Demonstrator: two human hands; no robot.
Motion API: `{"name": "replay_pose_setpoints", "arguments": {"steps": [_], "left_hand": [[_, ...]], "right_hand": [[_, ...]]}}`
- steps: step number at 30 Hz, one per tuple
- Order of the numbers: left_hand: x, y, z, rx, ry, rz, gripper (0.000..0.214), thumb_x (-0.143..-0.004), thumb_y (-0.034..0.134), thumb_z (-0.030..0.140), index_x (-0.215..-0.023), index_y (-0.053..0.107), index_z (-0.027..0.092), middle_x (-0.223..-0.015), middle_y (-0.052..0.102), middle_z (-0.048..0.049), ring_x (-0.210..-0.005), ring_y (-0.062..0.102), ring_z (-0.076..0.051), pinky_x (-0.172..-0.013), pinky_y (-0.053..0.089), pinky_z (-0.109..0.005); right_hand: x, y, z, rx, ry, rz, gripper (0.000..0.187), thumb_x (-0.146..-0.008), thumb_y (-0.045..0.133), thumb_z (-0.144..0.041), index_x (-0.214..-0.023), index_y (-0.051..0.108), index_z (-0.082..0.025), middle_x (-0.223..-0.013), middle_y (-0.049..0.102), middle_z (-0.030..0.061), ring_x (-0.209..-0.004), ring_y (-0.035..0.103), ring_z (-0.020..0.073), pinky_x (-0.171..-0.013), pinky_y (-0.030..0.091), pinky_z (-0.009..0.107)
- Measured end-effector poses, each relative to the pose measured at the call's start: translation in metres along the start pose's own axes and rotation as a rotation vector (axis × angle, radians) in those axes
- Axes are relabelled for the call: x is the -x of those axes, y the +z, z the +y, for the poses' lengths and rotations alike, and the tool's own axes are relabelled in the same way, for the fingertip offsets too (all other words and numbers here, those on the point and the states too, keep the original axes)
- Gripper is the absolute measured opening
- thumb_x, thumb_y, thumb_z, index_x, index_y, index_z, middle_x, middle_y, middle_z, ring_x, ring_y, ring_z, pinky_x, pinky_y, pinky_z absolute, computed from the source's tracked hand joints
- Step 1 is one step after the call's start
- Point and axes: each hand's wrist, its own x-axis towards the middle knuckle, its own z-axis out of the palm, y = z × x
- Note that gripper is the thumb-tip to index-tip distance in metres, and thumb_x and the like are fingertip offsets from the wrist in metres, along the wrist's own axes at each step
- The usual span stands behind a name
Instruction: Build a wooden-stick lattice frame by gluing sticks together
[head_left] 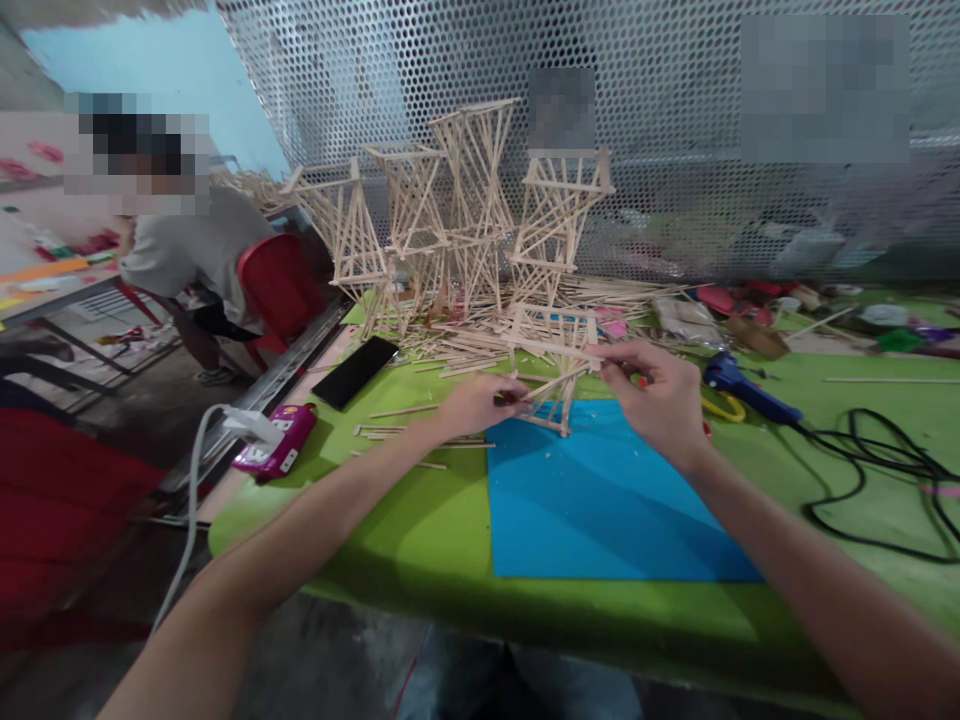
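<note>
Left hand [484,405]: fingertips pinching low on the near-left side of a small wooden-stick frame [551,349]. Right hand [656,395]: thumb and fingers grasping its upper right corner, at the end of a flat crossbar. So the frame sits between the two grips, lower end over the blue sheet [592,510]; can't tell if it bears on it.

Main risk: uneven pull between the hands. Sticks look thin, so a twist could snap one or pop a joint. Squeezing too hard at the corner could skew the frame.

Just right of the right hand: blue glue gun [754,390]. Heat not visible; if hot, a backward knuckle could get burned. Its black cable [855,470] loops farther right; a forearm snag could drag the gun.

Left of the left hand: loose sticks [420,432], easily swept by the wrist. Farther left, black smartphone [355,372] and magenta power strip [277,445], less exposed.

Beyond the grips: stick pile [465,345], then taller stick towers [480,170] crowded together. An overreach could knock one into its neighbours. Perforated metal sheet [675,220] behind everything.
</note>
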Motion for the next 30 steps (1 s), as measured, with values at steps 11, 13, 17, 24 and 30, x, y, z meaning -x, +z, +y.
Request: {"name": "replay_pose_setpoints", "arguments": {"steps": [11,13,17,24,30], "left_hand": [[0.000,0.001,-0.003,0.027,-0.013,0.001,0.017,-0.094,0.075,0.031,-0.104,0.085,0.021,-0.095,0.083,-0.0021,-0.077,0.072,-0.013,-0.072,0.051,-0.022],[0.000,0.001,-0.003,0.034,-0.021,-0.003,0.018,-0.094,0.075,0.031,-0.105,0.085,0.021,-0.096,0.083,-0.0024,-0.079,0.072,-0.013,-0.073,0.052,-0.022],[0.000,0.000,-0.001,0.028,-0.030,-0.007,0.018,-0.095,0.074,0.032,-0.105,0.084,0.021,-0.097,0.083,-0.0024,-0.081,0.073,-0.014,-0.073,0.052,-0.023],[0.000,-0.001,0.001,0.031,-0.033,-0.021,0.018,-0.095,0.074,0.030,-0.104,0.084,0.020,-0.096,0.083,-0.0031,-0.078,0.072,-0.013,-0.071,0.051,-0.023],[-0.001,-0.001,-0.001,0.029,-0.046,-0.032,0.021,-0.096,0.072,0.034,-0.107,0.084,0.021,-0.099,0.083,-0.0023,-0.080,0.072,-0.014,-0.070,0.050,-0.023]], "right_hand": [[-0.001,0.002,0.007,-0.026,-0.028,0.026,0.021,-0.093,0.068,-0.024,-0.105,0.084,-0.029,-0.095,0.081,0.0027,-0.074,0.071,0.0192,-0.063,0.055,0.032],[-0.001,0.003,0.009,-0.038,-0.039,0.034,0.021,-0.092,0.069,-0.023,-0.106,0.084,-0.029,-0.096,0.082,0.0024,-0.073,0.071,0.0192,-0.061,0.055,0.032],[-0.001,0.003,0.010,-0.041,-0.061,0.037,0.021,-0.093,0.069,-0.023,-0.107,0.083,-0.031,-0.095,0.081,0.0020,-0.073,0.072,0.0196,-0.061,0.055,0.033],[-0.006,-0.001,0.003,0.000,-0.236,0.077,0.018,-0.096,0.070,-0.020,-0.101,0.084,-0.030,-0.102,0.081,0.0035,-0.088,0.074,0.0222,-0.066,0.056,0.034],[-0.008,-0.002,0.006,0.076,-0.346,0.135,0.014,-0.096,0.073,-0.020,-0.100,0.083,-0.029,-0.095,0.081,0.0037,-0.091,0.076,0.0239,-0.076,0.060,0.038]]}}
